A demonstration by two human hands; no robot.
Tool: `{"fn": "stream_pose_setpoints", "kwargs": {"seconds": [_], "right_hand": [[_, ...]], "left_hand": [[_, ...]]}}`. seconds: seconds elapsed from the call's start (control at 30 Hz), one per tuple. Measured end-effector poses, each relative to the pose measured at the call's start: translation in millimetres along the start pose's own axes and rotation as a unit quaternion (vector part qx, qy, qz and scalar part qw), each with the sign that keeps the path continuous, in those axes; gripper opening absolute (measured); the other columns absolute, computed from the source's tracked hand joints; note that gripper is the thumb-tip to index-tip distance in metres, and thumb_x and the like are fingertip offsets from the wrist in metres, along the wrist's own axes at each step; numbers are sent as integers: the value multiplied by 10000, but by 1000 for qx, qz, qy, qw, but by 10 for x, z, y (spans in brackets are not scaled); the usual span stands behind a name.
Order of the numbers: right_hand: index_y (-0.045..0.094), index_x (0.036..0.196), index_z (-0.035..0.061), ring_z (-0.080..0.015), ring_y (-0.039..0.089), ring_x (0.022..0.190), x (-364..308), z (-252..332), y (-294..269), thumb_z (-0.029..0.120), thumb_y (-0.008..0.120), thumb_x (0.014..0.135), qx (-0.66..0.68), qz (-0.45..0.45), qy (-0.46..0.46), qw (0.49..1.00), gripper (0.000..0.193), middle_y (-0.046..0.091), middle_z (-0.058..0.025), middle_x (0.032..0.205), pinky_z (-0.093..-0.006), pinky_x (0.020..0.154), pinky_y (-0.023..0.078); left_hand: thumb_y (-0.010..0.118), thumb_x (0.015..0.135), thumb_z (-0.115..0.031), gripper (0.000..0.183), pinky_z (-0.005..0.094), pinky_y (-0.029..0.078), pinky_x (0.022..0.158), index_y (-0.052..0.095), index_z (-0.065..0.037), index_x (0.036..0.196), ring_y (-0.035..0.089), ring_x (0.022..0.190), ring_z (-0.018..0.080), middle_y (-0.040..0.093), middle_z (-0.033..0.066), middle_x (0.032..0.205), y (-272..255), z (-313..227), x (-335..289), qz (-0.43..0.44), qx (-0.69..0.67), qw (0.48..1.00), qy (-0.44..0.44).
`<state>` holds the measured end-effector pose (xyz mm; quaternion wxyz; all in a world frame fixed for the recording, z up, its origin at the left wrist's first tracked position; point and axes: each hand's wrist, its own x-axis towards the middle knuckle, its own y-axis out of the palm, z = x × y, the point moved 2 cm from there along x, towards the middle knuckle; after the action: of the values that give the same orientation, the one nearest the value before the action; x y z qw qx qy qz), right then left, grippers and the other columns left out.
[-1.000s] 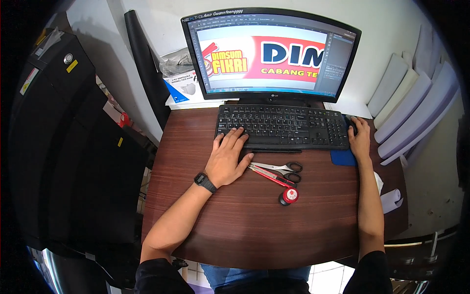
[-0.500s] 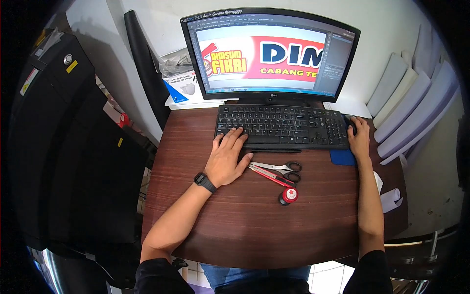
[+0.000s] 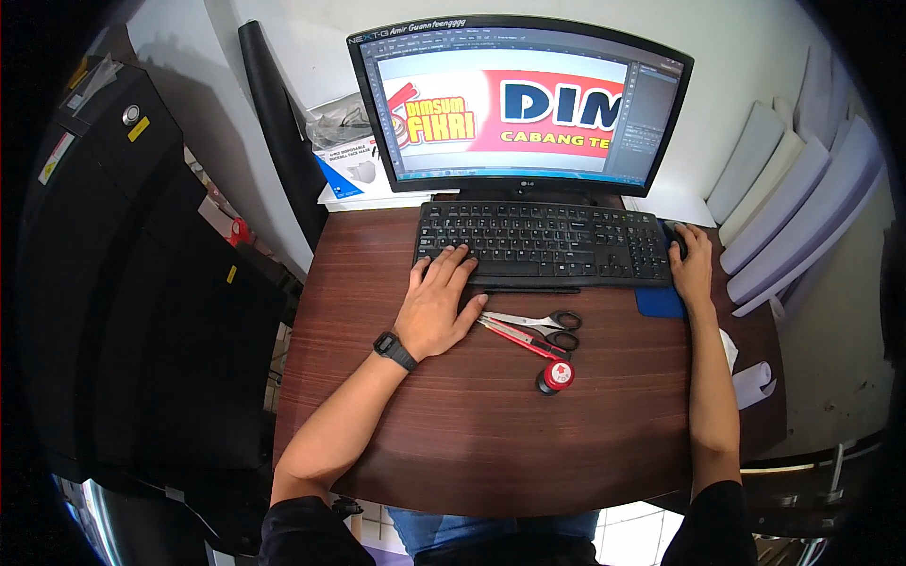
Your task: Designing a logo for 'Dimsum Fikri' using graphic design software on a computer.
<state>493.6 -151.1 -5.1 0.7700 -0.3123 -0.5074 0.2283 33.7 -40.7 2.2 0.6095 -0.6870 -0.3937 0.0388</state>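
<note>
My left hand (image 3: 436, 307) lies with spread fingers on the lower left corner of the black keyboard (image 3: 528, 243), its thumb reaching toward the scissors. My right hand (image 3: 694, 264) is curled over a black computer mouse (image 3: 676, 238) at the keyboard's right end, on a blue mouse pad (image 3: 660, 302). Beside my left thumb are scissors (image 3: 543, 325) with black handles and a red utility knife (image 3: 524, 339). Just below these sits a small red and black round stamp (image 3: 557, 376). Behind the keyboard, the monitor (image 3: 524, 184) displays a red and white banner design.
A face mask box (image 3: 349, 170) stands left of the monitor, by a long black roll (image 3: 281, 132). Pale rolls (image 3: 802, 189) lean at the right wall, and a small paper roll (image 3: 753, 385) lies at the desk's right edge. A large black machine (image 3: 142, 283) fills the left side.
</note>
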Motion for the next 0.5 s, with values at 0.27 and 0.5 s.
{"fn": "stream_pose_setpoints", "kwargs": {"seconds": [0.27, 0.5], "right_hand": [[682, 1279, 57, -392, 552, 1246, 0, 18, -14, 119, 666, 924, 2, -2, 0, 1000, 361, 601, -194, 1336, -462, 1070, 456], [685, 1275, 61, -393, 556, 1240, 3, 67, -30, 117, 666, 917, 4, -1, 3, 1000, 362, 602, -196, 1335, -461, 1071, 455]], "left_hand": [[599, 1000, -337, 557, 531, 231, 1215, 519, 0, 1436, 360, 1484, 353, 457, 199, 1533, -5, -1, -3, 1, -1, 1000, 1], [606, 997, -334, 557, 530, 229, 1216, 522, -1, 1434, 358, 1485, 349, 454, 198, 1535, 5, 10, -9, 2, -1, 1000, -2]]}}
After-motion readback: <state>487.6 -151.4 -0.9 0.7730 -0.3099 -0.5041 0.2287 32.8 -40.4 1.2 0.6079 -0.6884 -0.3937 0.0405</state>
